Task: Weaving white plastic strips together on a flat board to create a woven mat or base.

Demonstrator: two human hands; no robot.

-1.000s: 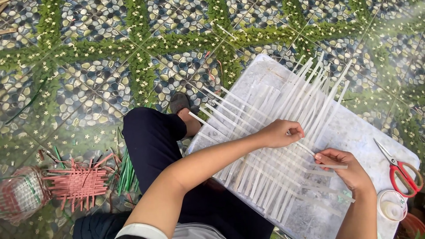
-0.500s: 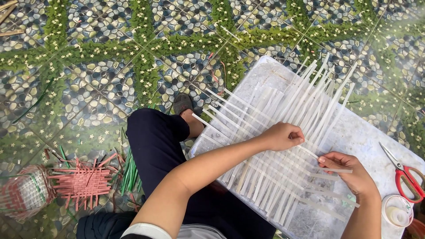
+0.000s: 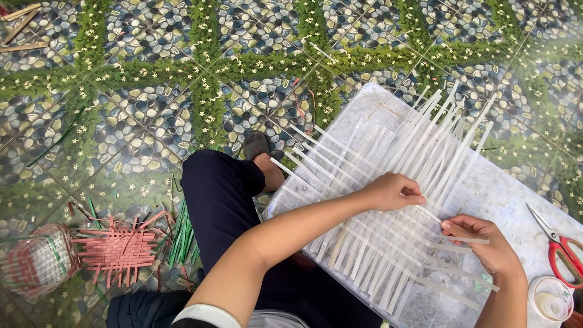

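Left hand [image 3: 393, 190] pressing white strips [image 3: 388, 200] flat, right hand [image 3: 480, 238] grip pinching one strip, scissors [image 3: 562, 249] near board edge [image 3: 340, 130]

The right hand [image 3: 486, 243] has slid toward seven o'clock along the white strip [image 3: 464, 238] it pinches, closer to the left hand [image 3: 392, 191]. The red scissors [image 3: 562, 246] now sit farther toward three o'clock in view.

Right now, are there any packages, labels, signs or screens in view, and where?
No labels, signs or screens show.
Round white tub: the only container, bottom right corner on the white board, just below the red-handled scissors; what it holds cannot be told.
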